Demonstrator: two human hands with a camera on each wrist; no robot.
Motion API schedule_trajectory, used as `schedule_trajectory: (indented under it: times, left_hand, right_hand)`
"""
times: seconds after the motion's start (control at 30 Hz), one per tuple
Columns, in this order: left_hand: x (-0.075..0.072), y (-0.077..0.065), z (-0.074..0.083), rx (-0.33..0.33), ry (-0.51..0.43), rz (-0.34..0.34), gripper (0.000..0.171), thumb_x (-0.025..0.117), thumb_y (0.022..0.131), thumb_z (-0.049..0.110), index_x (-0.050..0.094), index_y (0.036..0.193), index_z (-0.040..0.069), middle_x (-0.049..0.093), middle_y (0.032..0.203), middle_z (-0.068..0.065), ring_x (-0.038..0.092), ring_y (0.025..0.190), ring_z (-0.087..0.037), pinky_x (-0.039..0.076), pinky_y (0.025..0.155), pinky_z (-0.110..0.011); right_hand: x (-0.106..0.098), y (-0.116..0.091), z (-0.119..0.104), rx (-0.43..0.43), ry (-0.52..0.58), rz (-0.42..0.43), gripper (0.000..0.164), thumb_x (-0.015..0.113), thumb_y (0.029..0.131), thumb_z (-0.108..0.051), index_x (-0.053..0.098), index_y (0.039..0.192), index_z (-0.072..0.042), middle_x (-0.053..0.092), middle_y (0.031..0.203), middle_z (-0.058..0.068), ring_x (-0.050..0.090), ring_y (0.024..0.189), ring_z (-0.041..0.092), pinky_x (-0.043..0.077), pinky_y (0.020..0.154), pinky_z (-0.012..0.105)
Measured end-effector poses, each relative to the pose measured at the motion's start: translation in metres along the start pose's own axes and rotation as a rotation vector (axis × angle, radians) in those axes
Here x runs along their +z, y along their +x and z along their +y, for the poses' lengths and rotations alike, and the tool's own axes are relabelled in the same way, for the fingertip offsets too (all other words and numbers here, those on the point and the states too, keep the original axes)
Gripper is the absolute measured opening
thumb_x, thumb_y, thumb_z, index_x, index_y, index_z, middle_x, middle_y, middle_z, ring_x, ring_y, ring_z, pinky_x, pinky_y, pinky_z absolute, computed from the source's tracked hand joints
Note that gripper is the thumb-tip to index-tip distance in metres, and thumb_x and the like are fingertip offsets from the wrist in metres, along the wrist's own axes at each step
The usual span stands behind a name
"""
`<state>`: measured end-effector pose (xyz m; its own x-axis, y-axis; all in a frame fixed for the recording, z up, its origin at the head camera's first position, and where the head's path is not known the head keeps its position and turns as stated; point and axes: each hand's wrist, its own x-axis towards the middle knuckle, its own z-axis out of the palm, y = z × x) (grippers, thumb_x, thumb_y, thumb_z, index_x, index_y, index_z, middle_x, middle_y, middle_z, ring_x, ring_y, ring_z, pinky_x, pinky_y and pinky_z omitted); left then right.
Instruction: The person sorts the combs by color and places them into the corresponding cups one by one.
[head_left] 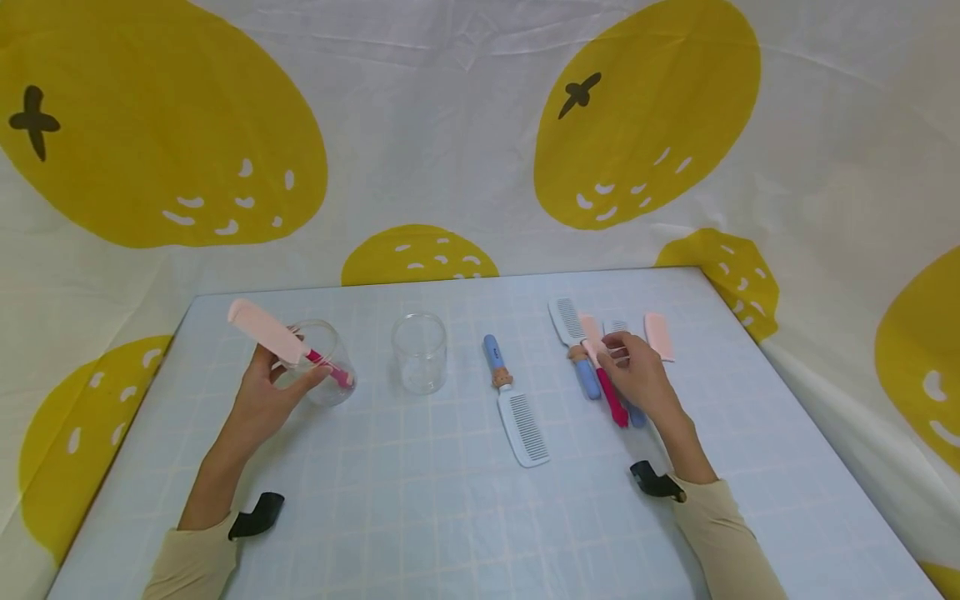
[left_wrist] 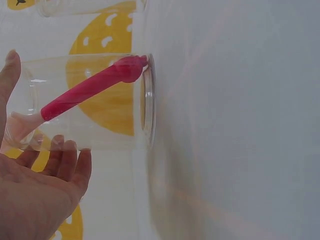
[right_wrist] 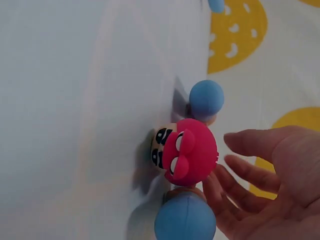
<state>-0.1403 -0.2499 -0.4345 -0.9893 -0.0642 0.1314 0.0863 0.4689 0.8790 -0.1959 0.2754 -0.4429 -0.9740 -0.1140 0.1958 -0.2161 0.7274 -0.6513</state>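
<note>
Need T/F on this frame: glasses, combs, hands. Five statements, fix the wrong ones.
1. The left glass has a pink comb in it, handle down. True.
2. That comb stands straight up. False: it leans, its blade sticking out over the rim.
3. The lone blue comb lies with its handle toward the table's far edge. True.
4. The right glass has a comb in it too. False: there is no comb in it.
5. The left hand is at the left glass, the right hand at the clustered combs. True.
</note>
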Motion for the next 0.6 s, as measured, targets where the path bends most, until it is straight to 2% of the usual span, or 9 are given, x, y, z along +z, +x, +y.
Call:
schedule_trajectory:
  times: [0.27, 0.6]
  left_hand:
    - [-0.0006, 0.0017, 0.0002, -0.003, -0.003, -0.005, 0.091, 0.075, 0.096, 0.028, 0.015, 0.164, 0.018, 0.034, 0.158, -0.02, 0.031, 0.142, -0.039, 0.031, 0.114, -0.067]
    - [-0.001, 0.0022, -0.0022, 0.0, -0.009, 0.001, 0.088, 0.074, 0.097, 0.023, 0.017, 0.163, 0.014, 0.035, 0.157, -0.021, 0.032, 0.14, -0.041, 0.032, 0.113, -0.069]
  right_hand:
    - [0.0059, 0.0027, 0.006, 0.003, -0.054, -0.041, 0.026, 0.068, 0.096, -0.002, 0.062, 0.119, 0.009, 0.066, 0.107, 0.023, 0.065, 0.094, 0.034, 0.058, 0.088, 0.05]
    - [0.0092, 0.0099, -0.0032, 0.038, -0.142, -0.106, 0.027, 0.071, 0.094, -0.003, 0.063, 0.117, 0.01, 0.063, 0.104, 0.022, 0.058, 0.089, 0.031, 0.055, 0.079, 0.041]
